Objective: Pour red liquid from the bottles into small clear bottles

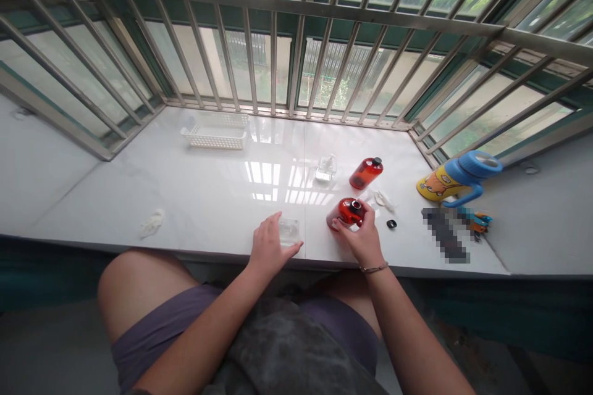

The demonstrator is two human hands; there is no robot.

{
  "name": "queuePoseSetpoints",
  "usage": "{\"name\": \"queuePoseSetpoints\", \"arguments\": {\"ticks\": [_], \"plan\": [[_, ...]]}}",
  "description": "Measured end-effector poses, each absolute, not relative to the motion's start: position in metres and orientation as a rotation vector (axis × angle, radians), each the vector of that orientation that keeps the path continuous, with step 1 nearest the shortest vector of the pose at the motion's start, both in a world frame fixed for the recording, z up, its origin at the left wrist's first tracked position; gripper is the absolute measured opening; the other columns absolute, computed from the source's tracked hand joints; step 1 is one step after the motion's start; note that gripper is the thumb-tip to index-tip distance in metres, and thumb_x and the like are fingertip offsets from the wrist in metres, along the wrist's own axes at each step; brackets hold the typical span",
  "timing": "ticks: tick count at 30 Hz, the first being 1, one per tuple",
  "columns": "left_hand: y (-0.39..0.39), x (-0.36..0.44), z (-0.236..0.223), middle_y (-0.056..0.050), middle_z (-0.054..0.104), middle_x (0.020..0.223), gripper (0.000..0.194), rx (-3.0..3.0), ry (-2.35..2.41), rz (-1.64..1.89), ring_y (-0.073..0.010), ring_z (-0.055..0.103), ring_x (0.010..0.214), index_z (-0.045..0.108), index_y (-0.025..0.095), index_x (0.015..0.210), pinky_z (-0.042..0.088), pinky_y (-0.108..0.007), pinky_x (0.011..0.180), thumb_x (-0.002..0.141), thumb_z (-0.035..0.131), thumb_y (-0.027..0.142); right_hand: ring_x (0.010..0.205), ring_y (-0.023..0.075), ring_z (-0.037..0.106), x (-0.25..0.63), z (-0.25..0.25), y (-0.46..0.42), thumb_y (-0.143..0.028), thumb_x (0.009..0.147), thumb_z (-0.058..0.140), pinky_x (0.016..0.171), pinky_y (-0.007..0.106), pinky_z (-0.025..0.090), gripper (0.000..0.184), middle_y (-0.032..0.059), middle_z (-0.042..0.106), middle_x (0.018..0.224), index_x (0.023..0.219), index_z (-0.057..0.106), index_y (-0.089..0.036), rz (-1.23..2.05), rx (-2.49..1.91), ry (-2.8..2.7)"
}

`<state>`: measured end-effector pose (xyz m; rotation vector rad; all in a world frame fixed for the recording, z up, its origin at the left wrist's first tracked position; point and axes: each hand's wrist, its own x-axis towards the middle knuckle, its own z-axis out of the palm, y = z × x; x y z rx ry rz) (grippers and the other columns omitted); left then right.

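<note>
Grip of right hand (365, 242) clamps the uncapped red bottle (340, 217), right of centre, apparently for steadiness; left hand (267, 244), fingers apart, borders the clear square container (290, 232), contact unclear.

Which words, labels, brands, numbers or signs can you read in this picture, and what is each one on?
No text can be read.
Yellow-and-blue flask: cartoon print; any lettering is too small to read.
Red bottle in the right hand, and other red bottle: no readable lettering.
Pixelated item: too blurred.
</note>
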<state>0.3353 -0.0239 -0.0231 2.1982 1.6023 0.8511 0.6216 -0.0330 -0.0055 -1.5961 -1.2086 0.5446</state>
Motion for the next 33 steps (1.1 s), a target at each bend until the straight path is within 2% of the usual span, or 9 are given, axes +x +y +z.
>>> {"name": "queuePoseSetpoints", "arguments": {"ticks": [5, 13, 19, 22, 25, 28, 30, 33], "plan": [[-0.022, 0.325, -0.022, -0.02, 0.061, 0.152, 0.104, 2.263, 1.529, 0.779, -0.0429, 0.061, 0.138, 0.034, 0.023, 0.16, 0.052, -0.059, 0.112, 0.08, 0.093, 0.053, 0.118, 0.0313, 0.072, 0.597, 0.005, -0.031, -0.052, 0.077, 0.093, 0.11, 0.056, 0.057, 0.094, 0.0174, 0.062, 0.148, 0.154, 0.045, -0.027, 0.692, -1.589, -1.27], [-0.025, 0.305, -0.024, -0.014, 0.065, 0.146, 0.076, 2.093, 1.42, 0.857, -0.0357, 0.064, 0.136, 0.046, 0.027, 0.151, 0.052, -0.056, 0.116, 0.088, 0.087, 0.038, 0.133, 0.0326, 0.065, 0.558, -0.002, 0.004, -0.044, 0.079, 0.092, 0.117, 0.057, 0.051, 0.09, 0.0156, 0.057, 0.153, 0.153, 0.043, -0.028, 0.781, -1.445, -1.403], [-0.027, 0.303, -0.019, -0.01, 0.068, 0.139, 0.073, 1.979, 1.382, 0.897, -0.0335, 0.067, 0.128, 0.054, 0.027, 0.143, 0.055, -0.055, 0.112, 0.082, 0.092, 0.033, 0.135, 0.0326, 0.063, 0.544, -0.005, 0.024, -0.046, 0.077, 0.095, 0.12, 0.059, 0.049, 0.1, 0.0165, 0.049, 0.16, 0.159, 0.04, -0.029, 0.92, -1.319, -1.455], [-0.028, 0.302, -0.016, -0.009, 0.069, 0.136, 0.072, 1.936, 1.369, 0.913, -0.033, 0.068, 0.127, 0.056, 0.027, 0.14, 0.057, -0.055, 0.111, 0.079, 0.095, 0.033, 0.147, 0.0346, 0.053, 0.549, -0.002, 0.014, -0.05, 0.077, 0.094, 0.126, 0.061, 0.041, 0.102, 0.0165, 0.046, 0.163, 0.16, 0.039, -0.028, 0.833, -1.353, -1.479], [-0.033, 0.303, -0.014, -0.008, 0.069, 0.133, 0.07, 1.9, 1.329, 0.924, -0.0323, 0.069, 0.125, 0.059, 0.026, 0.136, 0.059, -0.054, 0.109, 0.077, 0.096, 0.031, 0.153, 0.0344, 0.045, 0.561, 0.0, -0.01, -0.051, 0.088, 0.086, 0.128, 0.063, 0.036, 0.085, 0.0153, 0.047, 0.162, 0.157, 0.042, -0.029, 0.712, -1.382, -1.418], [-0.037, 0.306, -0.01, -0.007, 0.069, 0.131, 0.069, 1.833, 1.256, 0.955, -0.0291, 0.071, 0.12, 0.061, 0.026, 0.134, 0.063, -0.049, 0.102, 0.076, 0.097, 0.03, 0.149, 0.0316, 0.05, 0.573, 0.0, -0.037, -0.049, 0.1, 0.072, 0.127, 0.061, 0.037, 0.059, 0.0135, 0.052, 0.157, 0.151, 0.05, -0.03, 0.696, -1.338, -1.341], [-0.039, 0.311, -0.003, -0.006, 0.069, 0.131, 0.07, 1.796, 1.209, 0.981, -0.0272, 0.071, 0.118, 0.061, 0.027, 0.134, 0.065, -0.045, 0.099, 0.075, 0.099, 0.031, 0.143, 0.0312, 0.055, 0.577, -0.001, -0.054, -0.052, 0.101, 0.07, 0.125, 0.06, 0.04, 0.051, 0.013, 0.055, 0.154, 0.145, 0.056, -0.03, 0.804, -1.298, -1.268], [-0.041, 0.32, 0.014, -0.005, 0.069, 0.13, 0.073, 1.799, 1.143, 1.007, -0.0267, 0.071, 0.118, 0.062, 0.028, 0.135, 0.065, -0.044, 0.098, 0.074, 0.101, 0.034, 0.133, 0.0304, 0.063, 0.571, -0.004, -0.072, -0.062, 0.099, 0.071, 0.119, 0.057, 0.048, 0.051, 0.0129, 0.059, 0.151, 0.137, 0.063, -0.029, 1.106, -1.201, -0.993]]}}
